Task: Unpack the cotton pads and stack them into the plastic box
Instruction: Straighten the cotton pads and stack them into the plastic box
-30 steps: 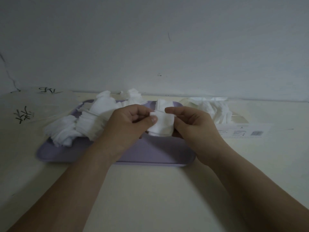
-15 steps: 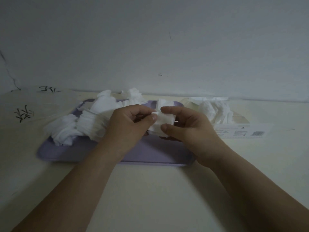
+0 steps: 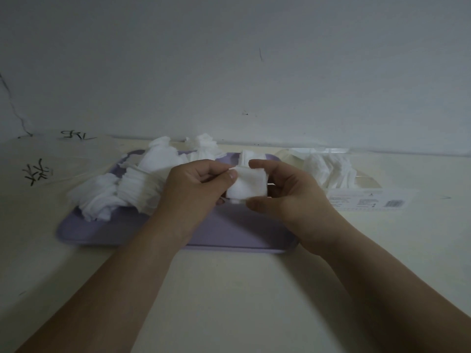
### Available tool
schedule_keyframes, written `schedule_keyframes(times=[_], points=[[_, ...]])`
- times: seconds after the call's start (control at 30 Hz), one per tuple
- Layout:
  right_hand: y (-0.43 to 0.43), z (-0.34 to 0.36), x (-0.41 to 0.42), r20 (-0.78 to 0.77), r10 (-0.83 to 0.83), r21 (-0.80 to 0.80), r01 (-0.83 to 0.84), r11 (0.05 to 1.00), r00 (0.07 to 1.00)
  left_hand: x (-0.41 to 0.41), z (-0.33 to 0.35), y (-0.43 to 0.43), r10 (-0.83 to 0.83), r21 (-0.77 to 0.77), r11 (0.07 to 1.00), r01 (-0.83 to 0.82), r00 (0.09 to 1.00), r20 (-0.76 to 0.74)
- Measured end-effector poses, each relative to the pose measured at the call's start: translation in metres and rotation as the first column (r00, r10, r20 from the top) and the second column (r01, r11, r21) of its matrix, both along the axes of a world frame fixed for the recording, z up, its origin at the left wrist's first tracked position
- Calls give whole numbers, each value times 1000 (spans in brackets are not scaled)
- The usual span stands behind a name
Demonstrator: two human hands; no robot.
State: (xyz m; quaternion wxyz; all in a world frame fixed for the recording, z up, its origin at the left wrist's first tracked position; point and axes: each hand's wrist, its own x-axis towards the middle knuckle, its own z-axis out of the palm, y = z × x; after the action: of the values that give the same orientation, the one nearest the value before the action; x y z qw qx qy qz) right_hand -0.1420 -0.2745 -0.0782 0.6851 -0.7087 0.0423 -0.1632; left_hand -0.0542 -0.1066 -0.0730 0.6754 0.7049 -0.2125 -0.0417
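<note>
White, soft square cotton pads (image 3: 251, 183), a small stack, squared between two hands over a lilac plastic tray (image 3: 229, 233).
The right hand (image 3: 288, 197) has shifted its thumb beneath and forefinger on top; the left hand (image 3: 193, 189) pinches the upper corner, both grips clamped on the stack. Tidied, it looks ready for the clear labelled plastic container (image 3: 362, 200) at right.

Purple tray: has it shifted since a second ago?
No. The purple tray keeps its spot beside the labelled clear pack on its right.
</note>
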Motion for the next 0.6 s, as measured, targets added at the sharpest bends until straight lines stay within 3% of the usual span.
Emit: schedule_keyframes(times=[0.33, 0.5, 0.6], points=[[-2, -2, 1, 40, 41, -62, -39, 997, 998, 3, -1, 1, 31, 57, 998, -39, 990, 139], [-5, -3, 3, -1, -14, -24, 14, 1000, 1000, 5, 4, 3, 109, -8, 994, -109, 987, 120], [-4, -4, 5, -19, -60, -22, 60, 998, 998, 7, 7, 5, 31, -66, 997, -27, 998, 50]])
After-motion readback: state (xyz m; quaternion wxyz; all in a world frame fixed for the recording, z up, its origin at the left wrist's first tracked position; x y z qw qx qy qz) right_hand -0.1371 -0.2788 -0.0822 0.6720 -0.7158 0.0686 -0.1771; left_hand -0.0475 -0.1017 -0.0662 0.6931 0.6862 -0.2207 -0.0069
